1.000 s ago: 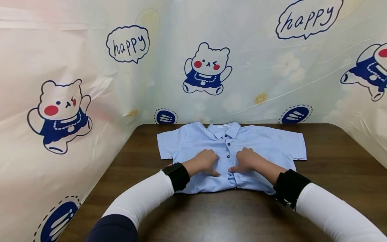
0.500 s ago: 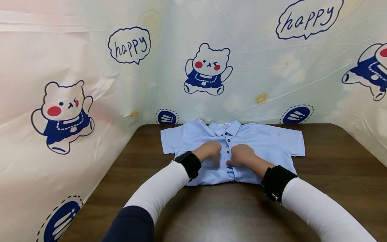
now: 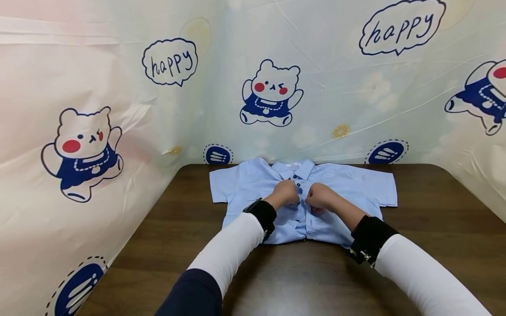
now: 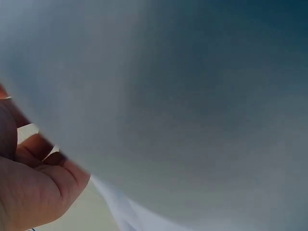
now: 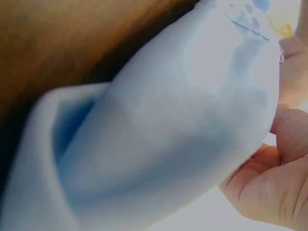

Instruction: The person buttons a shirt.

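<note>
A light blue short-sleeved shirt (image 3: pixel 356 184) lies face up on the dark wooden table (image 3: pixel 435 228), collar toward the far wall, its dark buttons running down the middle. My left hand (image 3: pixel 285 193) and right hand (image 3: pixel 318 196) sit side by side on the button strip just below the collar. Both have their fingers curled, pinching the cloth on either side of it. In the left wrist view blurred blue shirt (image 4: pixel 192 96) cloth fills the frame, with the left hand (image 4: pixel 29 192) curled at its edge. In the right wrist view the right hand (image 5: pixel 274 187) grips a fold of the shirt (image 5: pixel 168 134).
A plastic sheet printed with bears and "happy" bubbles (image 3: pixel 272 92) walls the table at the back and on both sides. Bare table shows in front of the shirt and to its left and right. Black bands (image 3: pixel 369 239) sit on both wrists.
Both hands have slid up the button strip from the shirt's lower front toward the collar. Their fingers have curled in on the cloth.
</note>
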Demonstrator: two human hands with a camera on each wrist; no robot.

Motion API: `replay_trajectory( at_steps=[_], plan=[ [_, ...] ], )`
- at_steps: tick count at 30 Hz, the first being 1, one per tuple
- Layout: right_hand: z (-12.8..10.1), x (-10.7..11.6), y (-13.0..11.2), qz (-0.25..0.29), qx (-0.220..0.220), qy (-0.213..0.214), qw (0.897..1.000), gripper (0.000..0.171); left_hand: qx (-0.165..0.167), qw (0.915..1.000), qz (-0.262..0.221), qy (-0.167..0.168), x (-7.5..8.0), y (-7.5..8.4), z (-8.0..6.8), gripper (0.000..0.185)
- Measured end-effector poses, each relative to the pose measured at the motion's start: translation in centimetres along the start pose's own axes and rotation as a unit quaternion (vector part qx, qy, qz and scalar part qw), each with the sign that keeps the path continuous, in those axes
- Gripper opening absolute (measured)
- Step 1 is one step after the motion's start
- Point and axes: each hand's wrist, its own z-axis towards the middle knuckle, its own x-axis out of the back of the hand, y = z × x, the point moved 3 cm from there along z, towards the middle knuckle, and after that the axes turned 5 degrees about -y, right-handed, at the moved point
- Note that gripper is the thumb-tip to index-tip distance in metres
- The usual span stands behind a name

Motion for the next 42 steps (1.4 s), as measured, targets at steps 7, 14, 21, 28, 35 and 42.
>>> replay_trajectory(
  at_steps=[7, 14, 21, 28, 35, 42],
  plan=[
    [-1.0, 0.1, 0.2, 0.110, 0.051, 0.063, 0.991, 0.016, 0.018, 0.9470, -0.320, 0.019, 0.0, -0.6, -1.7, 0.014],
    [-1.1, 0.3, 0.1, 0.135, 0.075, 0.080, 0.985, 0.014, 0.019, 0.8692, -0.493, -0.032, -0.4, -0.9, -1.8, 0.003],
    [-0.9, 0.2, 0.2, 0.194, 0.057, 0.054, 0.978, 0.019, 0.029, 0.8397, -0.539, -0.059, -0.6, -1.2, -1.5, 0.014],
    [-0.6, 0.0, 0.2, 0.209, 0.050, 0.032, 0.976, 0.015, 0.041, 0.8333, -0.548, -0.060, -0.4, -1.2, -1.9, 0.014],
    [-0.5, 0.1, -0.1, 0.186, 0.048, 0.060, 0.980, 0.012, 0.064, 0.8116, -0.580, -0.022, 0.0, -1.0, -2.4, 0.011],
    [-0.5, -0.3, -0.1, 0.171, 0.019, 0.054, 0.984, 0.015, 0.050, 0.8294, -0.556, 0.014, -0.4, -0.9, -2.6, 0.005]
  ],
)
